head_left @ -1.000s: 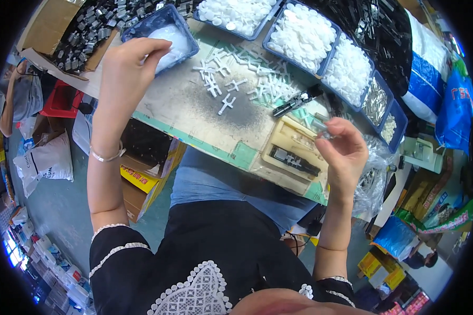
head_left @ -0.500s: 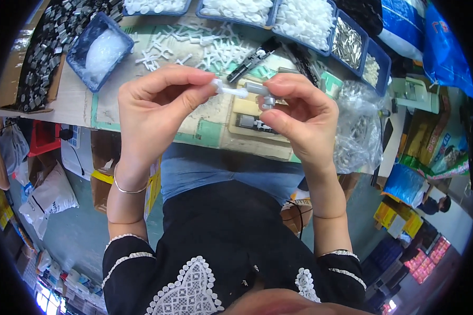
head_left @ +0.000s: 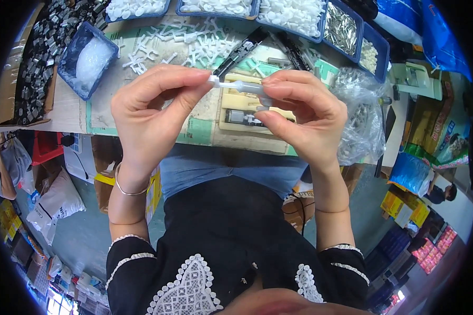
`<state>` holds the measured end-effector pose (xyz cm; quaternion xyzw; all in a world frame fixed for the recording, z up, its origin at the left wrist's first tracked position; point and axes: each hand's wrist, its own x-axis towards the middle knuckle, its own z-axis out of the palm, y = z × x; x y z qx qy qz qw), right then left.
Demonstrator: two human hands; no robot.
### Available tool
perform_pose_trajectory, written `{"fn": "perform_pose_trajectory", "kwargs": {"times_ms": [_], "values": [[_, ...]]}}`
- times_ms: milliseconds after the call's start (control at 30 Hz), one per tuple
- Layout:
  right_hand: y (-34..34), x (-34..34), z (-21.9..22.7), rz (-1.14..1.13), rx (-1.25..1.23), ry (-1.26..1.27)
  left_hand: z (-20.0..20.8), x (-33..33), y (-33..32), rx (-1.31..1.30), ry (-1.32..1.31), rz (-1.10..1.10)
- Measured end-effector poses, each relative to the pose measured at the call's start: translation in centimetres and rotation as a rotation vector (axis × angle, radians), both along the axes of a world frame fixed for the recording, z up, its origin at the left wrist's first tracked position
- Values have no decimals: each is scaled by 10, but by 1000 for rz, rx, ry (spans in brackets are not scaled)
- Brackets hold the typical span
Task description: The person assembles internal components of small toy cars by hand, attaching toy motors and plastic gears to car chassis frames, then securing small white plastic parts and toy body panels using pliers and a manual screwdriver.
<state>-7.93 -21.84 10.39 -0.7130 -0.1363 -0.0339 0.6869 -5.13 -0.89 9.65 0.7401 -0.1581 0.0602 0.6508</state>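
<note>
My left hand point(head_left: 157, 102) pinches the left end of a small white plastic rod point(head_left: 227, 85) between thumb and forefinger. The rod lies level, its right end meeting a pale grey tube-shaped part point(head_left: 253, 88). My right hand point(head_left: 312, 110) grips that grey part with thumb and fingers, which hide some of it. How deep the rod sits in the tube, I cannot tell. Just beneath both hands, a cream block point(head_left: 227, 103) lies on the table with a black-and-grey part point(head_left: 238, 116) set in it.
White branched plastic pieces point(head_left: 207, 48) lie scattered beyond my hands. Blue bins point(head_left: 290, 35) of white and metal parts line the far edge; another blue bin point(head_left: 86, 60) holds a clear, shiny mass. Black strips point(head_left: 240, 51) lie near the block. A clear plastic bag point(head_left: 358, 121) sits at right.
The white rod and grey part, slightly angled before, now line up more evenly. My left hand has shifted a little left; the view has shifted slightly too.
</note>
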Motion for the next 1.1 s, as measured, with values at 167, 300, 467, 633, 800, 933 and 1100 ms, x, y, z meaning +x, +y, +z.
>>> {"fn": "perform_pose_trajectory", "kwargs": {"times_ms": [167, 300, 467, 633, 800, 933, 1100], "values": [[2, -1, 1, 21, -107, -23, 1, -3, -5, -46, 108, -74], [1, -6, -1, -4, -37, 61, -1, -8, -4, -33, 256, -50], [-3, -12, 0, -6, -79, 92, 6, -7, -18, 330, -320, 34], [-3, -19, 2, -20, -49, 170, -3, -15, -22, 609, -682, 25], [-9, -23, 5, -12, -94, 195, -4, -19, -27, 559, -626, 35], [-2, -27, 2, -47, 207, 271, 2, -20, -26, 643, -649, 4], [-13, -29, -2, -51, 206, 275, 5, -20, -29, 718, -698, -49]]}}
